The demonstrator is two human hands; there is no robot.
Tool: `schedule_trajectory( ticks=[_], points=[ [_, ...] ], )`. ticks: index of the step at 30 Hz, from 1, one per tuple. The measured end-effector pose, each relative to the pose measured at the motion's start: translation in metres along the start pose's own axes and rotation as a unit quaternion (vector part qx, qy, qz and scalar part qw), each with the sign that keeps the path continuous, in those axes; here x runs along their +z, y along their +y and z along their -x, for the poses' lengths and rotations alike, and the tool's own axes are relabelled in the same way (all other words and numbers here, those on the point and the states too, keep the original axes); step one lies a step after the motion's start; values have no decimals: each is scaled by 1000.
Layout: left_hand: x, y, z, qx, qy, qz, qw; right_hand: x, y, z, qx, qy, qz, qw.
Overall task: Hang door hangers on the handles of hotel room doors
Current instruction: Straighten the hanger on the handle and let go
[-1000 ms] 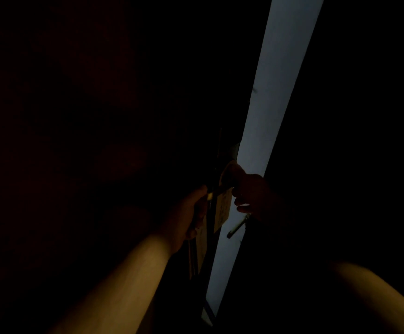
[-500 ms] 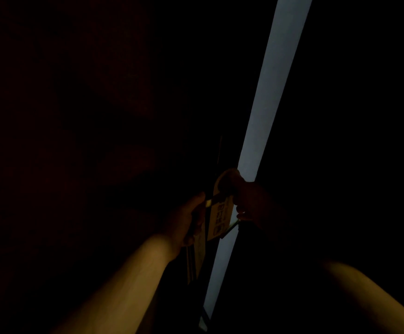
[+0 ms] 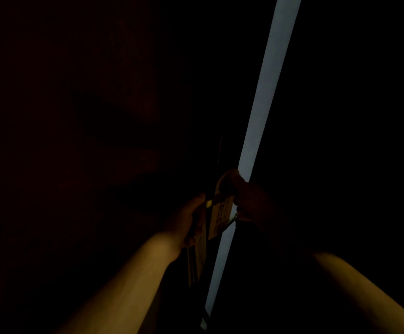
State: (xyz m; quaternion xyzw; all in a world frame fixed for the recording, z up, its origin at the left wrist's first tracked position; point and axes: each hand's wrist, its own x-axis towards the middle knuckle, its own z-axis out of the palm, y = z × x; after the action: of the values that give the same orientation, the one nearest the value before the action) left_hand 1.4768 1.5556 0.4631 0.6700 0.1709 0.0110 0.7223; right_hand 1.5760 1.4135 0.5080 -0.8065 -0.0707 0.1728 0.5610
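Observation:
The scene is very dark. A pale card door hanger (image 3: 220, 213) with printed marks hangs at the edge of a dark door (image 3: 148, 141), its round loop uppermost. My right hand (image 3: 251, 203) holds the hanger at the loop, its fingers in shadow. My left hand (image 3: 186, 220) is just left of it and grips a stack of further door hangers (image 3: 199, 251) that point downward. A short piece of the door handle (image 3: 232, 219) shows below my right hand; the rest of it is hidden.
A narrow bright strip of light (image 3: 268, 80) runs diagonally between the door edge and the dark frame (image 3: 340, 141) on the right. Everything else around the hands is black and unreadable.
The strip of light has grown narrower. The hanger has come down a little and turned its printed face towards me, and both hands stay beside it.

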Motion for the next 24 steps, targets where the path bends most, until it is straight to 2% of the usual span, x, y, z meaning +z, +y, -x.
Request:
schedule_trajectory(
  ticks=[3,6,13,24],
  points=[
    [2,0,0,-8,8,4,1000,0,0,1,1,13,-12,1000],
    [3,0,1,-14,15,1,1000,1,2,-1,8,29,-71,997],
    [5,1,9,-23,26,7,999,-4,6,5,18,11,-50,999],
    [16,6,28,-44,71,45,995,-6,15,14,-9,-1,-101,995]
  ],
)
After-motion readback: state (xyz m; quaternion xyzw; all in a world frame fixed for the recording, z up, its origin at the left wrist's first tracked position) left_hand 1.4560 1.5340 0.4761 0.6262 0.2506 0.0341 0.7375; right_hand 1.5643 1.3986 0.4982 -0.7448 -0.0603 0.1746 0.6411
